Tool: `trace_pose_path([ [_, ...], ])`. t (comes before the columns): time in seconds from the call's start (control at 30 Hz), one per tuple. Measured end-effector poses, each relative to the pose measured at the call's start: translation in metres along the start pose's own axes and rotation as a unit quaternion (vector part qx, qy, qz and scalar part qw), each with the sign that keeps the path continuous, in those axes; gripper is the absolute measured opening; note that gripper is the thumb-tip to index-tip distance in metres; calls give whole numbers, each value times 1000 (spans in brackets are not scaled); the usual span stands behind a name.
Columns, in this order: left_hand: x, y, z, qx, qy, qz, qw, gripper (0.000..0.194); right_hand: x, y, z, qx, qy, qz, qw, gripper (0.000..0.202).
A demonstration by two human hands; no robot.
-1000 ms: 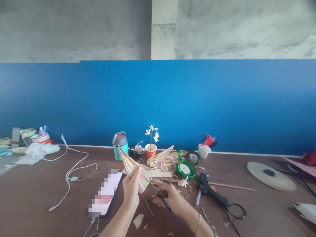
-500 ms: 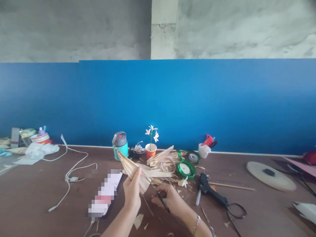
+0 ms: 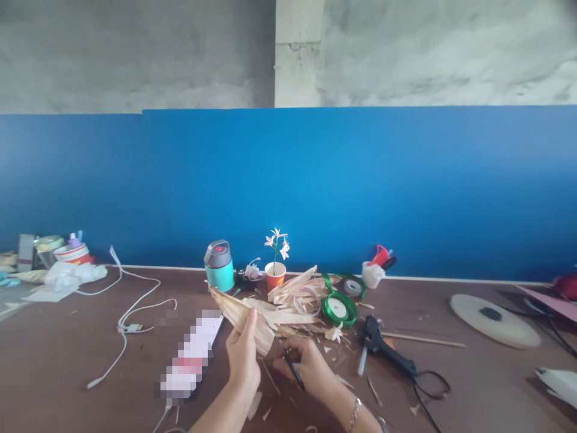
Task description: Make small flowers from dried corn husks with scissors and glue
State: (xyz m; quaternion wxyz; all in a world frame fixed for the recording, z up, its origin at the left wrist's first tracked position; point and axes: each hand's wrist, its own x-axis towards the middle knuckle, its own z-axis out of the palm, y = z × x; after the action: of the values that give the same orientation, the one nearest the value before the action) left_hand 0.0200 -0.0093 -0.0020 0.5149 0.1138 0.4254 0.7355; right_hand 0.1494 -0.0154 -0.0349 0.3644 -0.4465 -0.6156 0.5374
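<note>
Pale dried corn husk (image 3: 234,310) is pinched between the thumb and fingers of my left hand (image 3: 243,352), its pointed end slanting up to the left. Close to the husk's lower right edge, my right hand (image 3: 304,364) grips dark-handled scissors (image 3: 294,368). Their blades are thin and partly hidden, so I cannot see whether they touch the husk. More husk strips (image 3: 295,288) lie in a pile behind both hands. A white husk flower (image 3: 335,332) rests right of the pile. Cut scraps (image 3: 255,406) are scattered beneath my hands.
At the back stand a teal flask (image 3: 220,270) and a red paper cup (image 3: 275,278) with a flower stem. Green ribbon (image 3: 336,308) and a black glue gun (image 3: 385,349) lie to the right. A phone (image 3: 192,355) and white cables (image 3: 128,313) are on the left.
The husk in my left hand has tipped slightly lower and to the left. My right hand with the scissors has shifted a little left.
</note>
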Motion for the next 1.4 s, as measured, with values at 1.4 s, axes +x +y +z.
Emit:
trace_pose_path([
  [1.4, -7, -19, -4, 44, -26, -53, 997, 30, -4, -12, 5, -33, 76, -44, 996, 13],
])
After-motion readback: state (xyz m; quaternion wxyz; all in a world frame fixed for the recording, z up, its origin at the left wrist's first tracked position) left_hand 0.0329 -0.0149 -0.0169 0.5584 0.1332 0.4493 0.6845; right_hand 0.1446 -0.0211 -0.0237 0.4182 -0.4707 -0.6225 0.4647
